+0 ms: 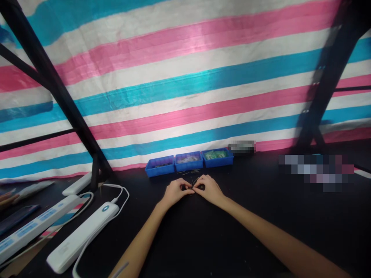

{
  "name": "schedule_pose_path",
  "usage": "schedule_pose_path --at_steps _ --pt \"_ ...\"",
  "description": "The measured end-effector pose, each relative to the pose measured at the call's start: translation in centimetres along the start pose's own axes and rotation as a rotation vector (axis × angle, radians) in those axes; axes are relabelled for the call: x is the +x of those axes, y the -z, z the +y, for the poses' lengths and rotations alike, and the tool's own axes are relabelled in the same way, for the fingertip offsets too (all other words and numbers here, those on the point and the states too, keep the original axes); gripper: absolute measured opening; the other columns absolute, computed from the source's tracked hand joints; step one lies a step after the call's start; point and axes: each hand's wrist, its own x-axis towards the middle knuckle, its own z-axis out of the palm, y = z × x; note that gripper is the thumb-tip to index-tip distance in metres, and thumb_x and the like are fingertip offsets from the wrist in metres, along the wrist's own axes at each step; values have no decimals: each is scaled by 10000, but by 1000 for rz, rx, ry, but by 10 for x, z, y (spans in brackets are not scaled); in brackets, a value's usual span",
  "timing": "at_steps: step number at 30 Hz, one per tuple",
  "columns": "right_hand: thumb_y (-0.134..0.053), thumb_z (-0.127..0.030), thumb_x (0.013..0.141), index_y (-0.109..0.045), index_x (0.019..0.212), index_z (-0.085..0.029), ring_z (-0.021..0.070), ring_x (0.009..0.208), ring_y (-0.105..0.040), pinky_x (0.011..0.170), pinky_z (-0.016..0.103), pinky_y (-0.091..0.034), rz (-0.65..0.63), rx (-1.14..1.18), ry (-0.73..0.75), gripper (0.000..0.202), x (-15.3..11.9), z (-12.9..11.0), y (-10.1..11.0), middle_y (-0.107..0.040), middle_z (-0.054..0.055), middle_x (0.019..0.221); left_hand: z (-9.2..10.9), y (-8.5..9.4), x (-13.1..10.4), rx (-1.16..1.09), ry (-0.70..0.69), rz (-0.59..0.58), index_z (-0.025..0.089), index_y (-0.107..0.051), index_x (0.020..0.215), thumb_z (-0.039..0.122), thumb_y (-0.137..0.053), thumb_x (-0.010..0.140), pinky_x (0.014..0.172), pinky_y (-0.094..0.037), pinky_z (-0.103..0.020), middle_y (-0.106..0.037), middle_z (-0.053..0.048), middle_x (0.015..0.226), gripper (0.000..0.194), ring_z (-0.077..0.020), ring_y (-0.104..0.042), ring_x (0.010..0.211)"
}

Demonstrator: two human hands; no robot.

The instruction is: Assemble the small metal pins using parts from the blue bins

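"Item and location?"
"Slender dark pieces (195,172), several; on desk (197,231), before blue trays (189,169)."
"Hands?"
"Left hand (174,192), right hand (212,191): fingertips together, near a thin piece. Whether anything is pinched: too small to tell."
"Handling?"
"Judged light, stiff, possibly slippery; fragility uncertain. Suggested hold: mid-length, finger and thumb, light pressure."

A slim, dark piece (195,181), too small to make out in detail, slanted at the meeting fingertips of the left hand (174,191) and right hand (212,190) over a black tabletop (185,235).
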Motion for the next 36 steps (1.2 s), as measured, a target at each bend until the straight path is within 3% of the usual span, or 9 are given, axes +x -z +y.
schedule_pose_path --at_steps 5,12,16,19,23,25,28,32,36 --pt "-566 -308 774 -643 721 -203 161 795 -512 710 283 -387 79 121 28 141 1 0 -1 -595 26 797 0 -2 -1 -23 -44 47 219 -673 791 415 -580 721 543 -337 -208 -596 8 742 227 -100 -461 592" --pt "-584 -299 754 -636 675 -180 145 704 -536 642 257 -400 210 311 -17 151 6 -2 3 -604 21 720 10 -8 1 -243 -136 122 159 -664 757 365 -639 681 514 -344 -206 -586 -13 702 221 -87 -424 546" --pt "-592 -304 743 -652 676 -170 140 660 -547 606 245 -404 230 377 -75 162 7 0 3 -616 30 698 10 -9 3 -386 -67 209 147 -680 768 365 -616 704 532 -365 -218 -610 -36 707 236 -99 -463 566" --pt "-632 -311 704 -668 655 -182 144 667 -554 602 241 -405 143 366 -55 143 5 1 0 -618 26 688 9 -11 5 -514 12 240 138 -687 783 381 -626 691 555 -391 -230 -643 -57 753 267 -121 -513 609" --pt "-637 -297 694 -670 666 -187 133 648 -552 586 230 -406 75 380 -4 118 3 -1 -3 -616 19 701 13 -12 5 -645 134 210 117 -684 775 404 -654 657 435 -330 -193 -647 -49 673 312 -79 -466 485" --pt "-595 -296 727 -667 694 -176 131 635 -552 578 231 -410 122 409 -40 144 4 -2 -2 -622 28 708 13 -7 5 -714 182 229 116 -676 842 411 -653 659 378 -273 -175 -650 -48 663 348 -53 -428 421" --pt "-542 -305 759 -662 748 -159 142 648 -566 592 239 -425 177 466 -123 190 7 -2 2 -643 46 722 4 7 7 -839 247 377 137 -626 1014 415 -652 660 337 -234 -162 -672 -78 783 451 -57 -479 418" --pt "-545 -316 745 -659 752 -154 142 630 -560 578 235 -429 131 469 -137 197 6 -4 4 -648 42 692 -21 29 10 -981 282 581 161 -592 1081 355 -676 651 351 -270 -149 -602 -128 1094 479 -105 -609 597" --pt "-547 -309 735 -660 751 -157 136 598 -541 548 233 -420 87 413 -96 190 5 -5 3 -630 32 659 -41 43 14 -1083 312 593 179 -512 1184 292 -660 687 383 -304 -145 -518 -127 1216 531 -176 -633 817"
